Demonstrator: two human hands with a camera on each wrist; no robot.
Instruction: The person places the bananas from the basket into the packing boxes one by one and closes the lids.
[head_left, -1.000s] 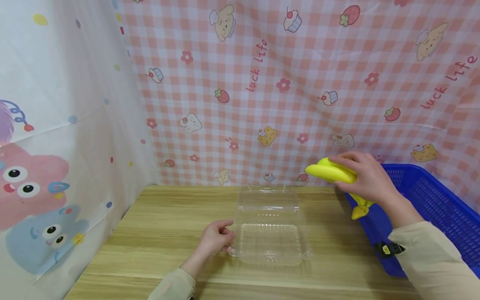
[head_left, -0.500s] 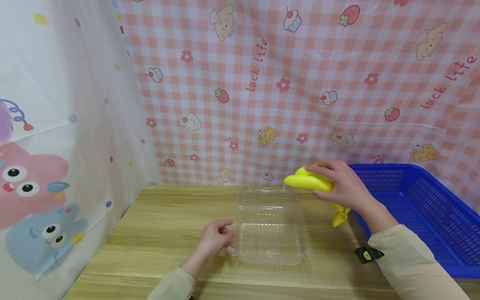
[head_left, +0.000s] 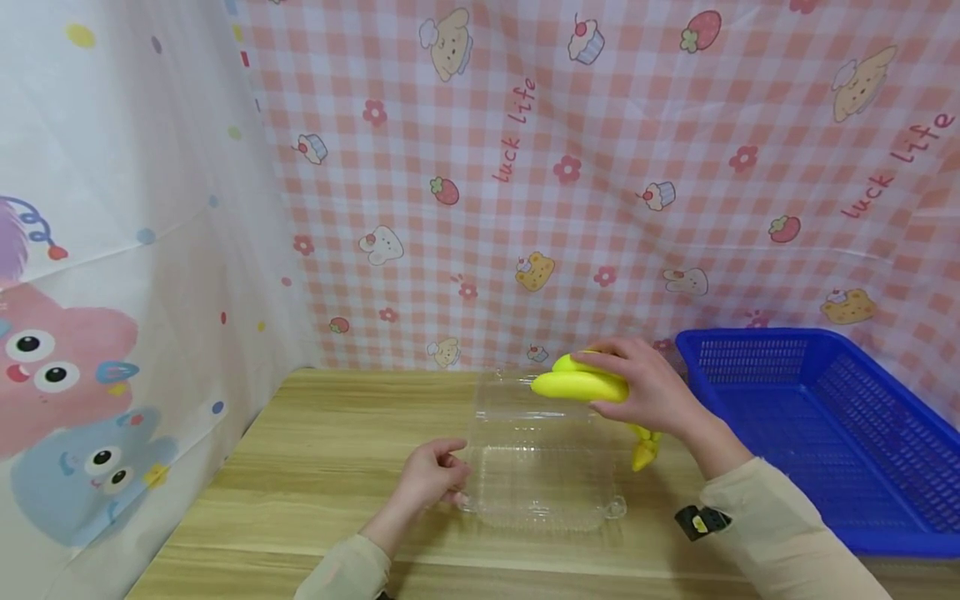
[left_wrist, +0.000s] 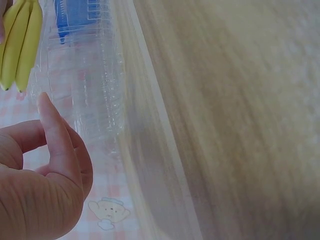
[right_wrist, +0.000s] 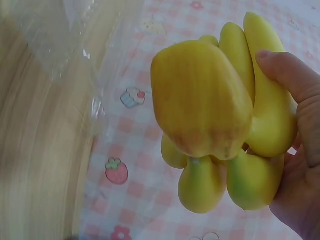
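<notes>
A bunch of yellow bananas [head_left: 581, 386] hangs over the back right part of a clear plastic clamshell box [head_left: 540, 521]. My right hand [head_left: 651, 387] grips the bunch from the right; the right wrist view shows the thumb lying along one banana [right_wrist: 270, 112], with the thick stem end toward the camera. The box stands with its lid raised and folded back. At its left side is my left hand [head_left: 433, 477], fingers loosely bent, fingertips at the box's edge. Seen from the left wrist, this hand [left_wrist: 50, 175] pinches nothing visible; whether it touches the box is unclear.
A blue plastic basket [head_left: 757, 337] stands on the right of the wooden table [head_left: 322, 475]. Behind the table hangs a pink checked cloth [head_left: 465, 233], and a white printed cloth [head_left: 172, 275] hangs on the left.
My right hand has carried the bananas left and slightly down, from the blue basket's left edge to above the clear box. The left hand has stayed in place.
</notes>
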